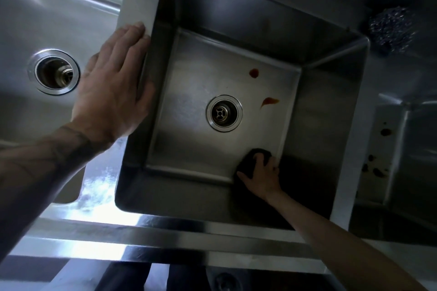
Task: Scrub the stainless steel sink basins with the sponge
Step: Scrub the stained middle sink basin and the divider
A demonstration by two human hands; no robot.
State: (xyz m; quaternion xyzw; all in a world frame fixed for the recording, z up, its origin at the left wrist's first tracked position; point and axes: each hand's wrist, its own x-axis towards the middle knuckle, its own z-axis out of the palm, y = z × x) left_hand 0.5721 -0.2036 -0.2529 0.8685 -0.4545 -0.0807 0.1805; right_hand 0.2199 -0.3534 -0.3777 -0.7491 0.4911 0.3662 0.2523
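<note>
Down on the floor of the middle basin (189, 144), the fingers (259, 159) of the right hand (262, 177) are spreading and curling over a dark sponge (248, 160), pressing it into the near right corner. The sponge is showing past the fingertips and beside the thumb. Two reddish-brown stains (269, 101) are lying farther back, right of the drain (224, 113) and well apart from the sponge. The left hand (111, 92) is resting flat, fingers straight and together, on the steel divider (139, 2) beside the left basin (35, 19).
</note>
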